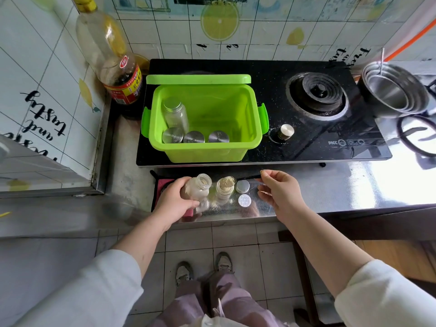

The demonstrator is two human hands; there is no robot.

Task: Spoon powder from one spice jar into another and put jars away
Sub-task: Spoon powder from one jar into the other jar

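My left hand (174,201) grips an open clear spice jar (199,188) holding pale powder and tilts it toward the right. Beside it an open second jar (225,188) stands upright, heaped with tan powder. My right hand (279,193) pinches a thin dark spoon (247,177) whose tip lies over the second jar's mouth. A silver lid (242,186) and a white perforated insert (244,200) lie on the steel counter between my hands.
A green plastic bin (250,119) with its lid tipped back sits on the black stove (306,142), holding several capped jars (194,136). A soy sauce bottle (120,76) stands at back left, stacked steel bowls (396,90) at right. A red cloth (162,185) lies under my left hand.
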